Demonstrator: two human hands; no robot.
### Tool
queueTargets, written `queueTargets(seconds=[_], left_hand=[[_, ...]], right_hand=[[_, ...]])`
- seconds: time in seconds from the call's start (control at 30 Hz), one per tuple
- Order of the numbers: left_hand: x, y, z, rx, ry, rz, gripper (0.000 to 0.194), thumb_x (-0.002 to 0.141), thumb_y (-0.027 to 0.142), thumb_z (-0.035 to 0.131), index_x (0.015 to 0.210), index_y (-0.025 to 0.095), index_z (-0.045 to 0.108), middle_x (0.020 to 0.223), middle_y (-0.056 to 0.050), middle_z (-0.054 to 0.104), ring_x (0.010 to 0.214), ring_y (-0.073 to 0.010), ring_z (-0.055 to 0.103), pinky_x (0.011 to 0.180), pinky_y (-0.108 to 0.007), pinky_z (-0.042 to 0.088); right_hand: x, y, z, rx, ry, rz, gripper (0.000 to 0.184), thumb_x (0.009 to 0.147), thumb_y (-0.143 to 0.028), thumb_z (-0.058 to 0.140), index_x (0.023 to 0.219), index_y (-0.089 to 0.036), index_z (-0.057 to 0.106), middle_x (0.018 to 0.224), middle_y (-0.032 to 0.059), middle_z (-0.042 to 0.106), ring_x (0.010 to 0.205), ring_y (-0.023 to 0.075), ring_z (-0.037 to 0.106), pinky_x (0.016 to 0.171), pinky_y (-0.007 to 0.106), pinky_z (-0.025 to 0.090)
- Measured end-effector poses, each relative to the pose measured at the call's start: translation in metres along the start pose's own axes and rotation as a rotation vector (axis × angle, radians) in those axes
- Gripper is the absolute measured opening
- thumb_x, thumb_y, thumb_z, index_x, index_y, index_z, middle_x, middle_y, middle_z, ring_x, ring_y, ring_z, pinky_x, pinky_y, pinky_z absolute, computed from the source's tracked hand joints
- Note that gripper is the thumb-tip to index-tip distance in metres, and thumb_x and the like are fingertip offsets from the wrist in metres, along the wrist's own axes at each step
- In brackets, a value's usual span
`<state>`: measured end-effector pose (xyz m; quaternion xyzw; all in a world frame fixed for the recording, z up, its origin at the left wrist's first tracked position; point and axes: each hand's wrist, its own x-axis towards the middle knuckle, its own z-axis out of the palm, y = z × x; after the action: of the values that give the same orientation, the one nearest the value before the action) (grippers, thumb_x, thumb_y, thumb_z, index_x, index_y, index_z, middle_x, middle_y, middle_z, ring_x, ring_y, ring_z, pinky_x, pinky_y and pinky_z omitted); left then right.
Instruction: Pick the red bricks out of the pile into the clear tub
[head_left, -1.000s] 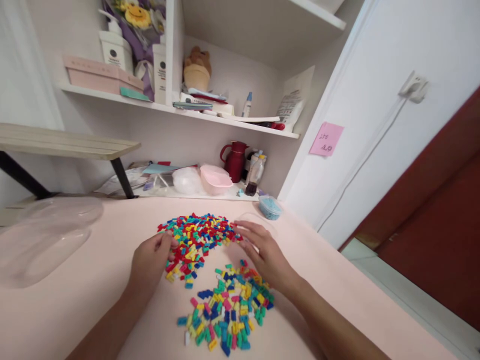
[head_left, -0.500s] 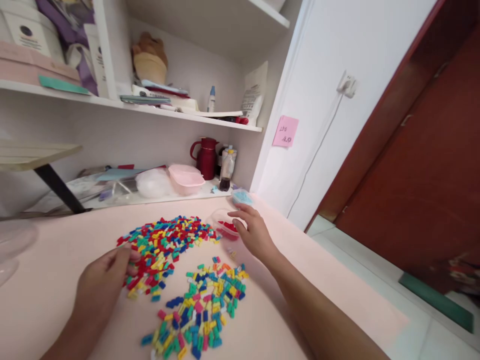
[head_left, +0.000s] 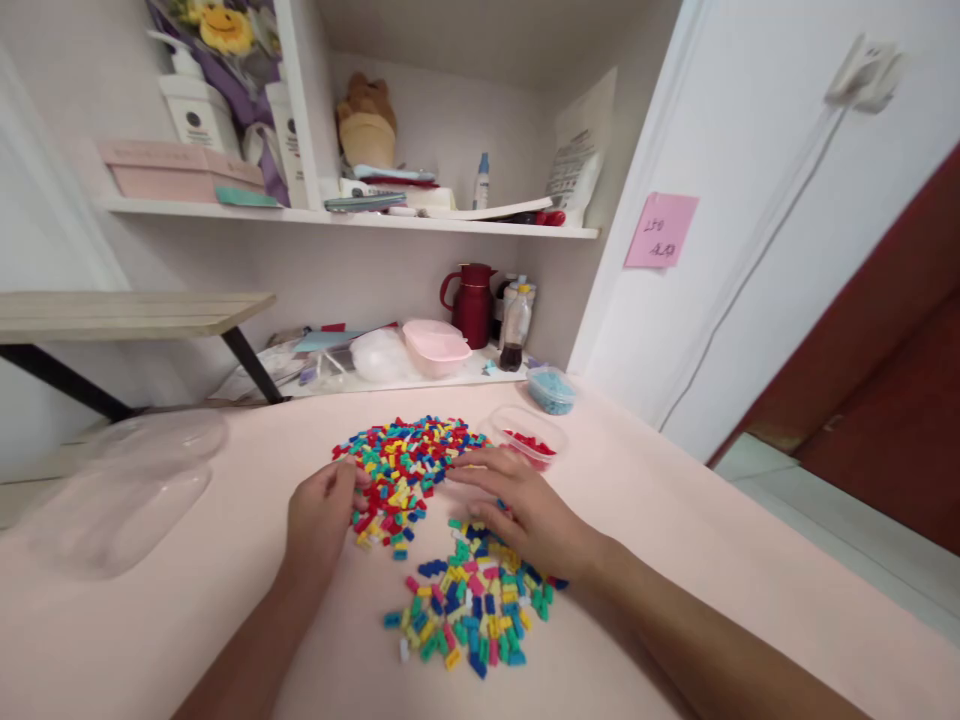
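So the colorful bricks sit in two piles on the table. Left hand's fingers are pinched close at the far pile, can't tell if they've got one; right hand's are loosely spread, seemingly empty, near the red-brick tub.

Small multicoloured plastic blocks look smooth and mostly matt. The clear plastic tub of red pieces is thin and glossy; the pale wooden raised shelf shows board-like lines.
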<state>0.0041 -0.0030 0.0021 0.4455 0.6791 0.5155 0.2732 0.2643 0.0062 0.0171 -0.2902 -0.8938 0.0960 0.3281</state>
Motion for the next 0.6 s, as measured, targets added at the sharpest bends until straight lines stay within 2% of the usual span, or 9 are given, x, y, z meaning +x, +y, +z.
queueTargets(seconds=[0.2,0.3,0.5,0.6], left_hand=[[-0.001,-0.002,0.002,-0.008,0.009,0.038,0.033,0.077,0.047,0.051,0.066,0.019,0.065,0.046,0.002,0.059,0.049,-0.0154,0.056,0.05,-0.024,0.039],[-0.002,0.0,0.003,-0.045,-0.007,0.056,0.036,0.078,0.049,0.051,0.064,0.019,0.064,0.046,0.001,0.059,0.048,-0.0147,0.056,0.051,-0.024,0.04],[-0.003,-0.001,0.004,-0.127,-0.073,0.065,0.039,0.079,0.051,0.051,0.065,0.018,0.065,0.046,0.001,0.059,0.048,-0.0137,0.055,0.053,-0.024,0.043],[-0.003,0.0,0.005,-0.13,-0.072,0.071,0.036,0.079,0.048,0.053,0.064,0.018,0.064,0.046,0.001,0.058,0.048,-0.0131,0.054,0.053,-0.023,0.042]], right_hand=[[0.002,-0.024,0.012,0.009,-0.263,-0.035,0.063,0.093,-0.045,0.055,0.149,-0.023,0.036,0.153,0.0125,0.037,0.139,0.0271,0.035,0.113,0.047,0.031],[0.006,-0.034,0.016,0.032,-0.379,-0.044,0.071,0.092,-0.049,0.055,0.152,-0.025,0.027,0.157,0.0105,0.03,0.144,0.0288,0.027,0.116,0.049,0.024],[0.01,-0.042,0.023,0.023,-0.471,-0.101,0.065,0.094,-0.054,0.048,0.152,-0.032,0.027,0.156,0.0039,0.034,0.147,0.0324,0.016,0.117,0.058,0.01],[0.011,-0.039,0.023,0.006,-0.468,-0.096,0.054,0.096,-0.052,0.045,0.146,-0.034,0.039,0.151,0.0022,0.043,0.144,0.0316,0.024,0.116,0.057,0.013]])
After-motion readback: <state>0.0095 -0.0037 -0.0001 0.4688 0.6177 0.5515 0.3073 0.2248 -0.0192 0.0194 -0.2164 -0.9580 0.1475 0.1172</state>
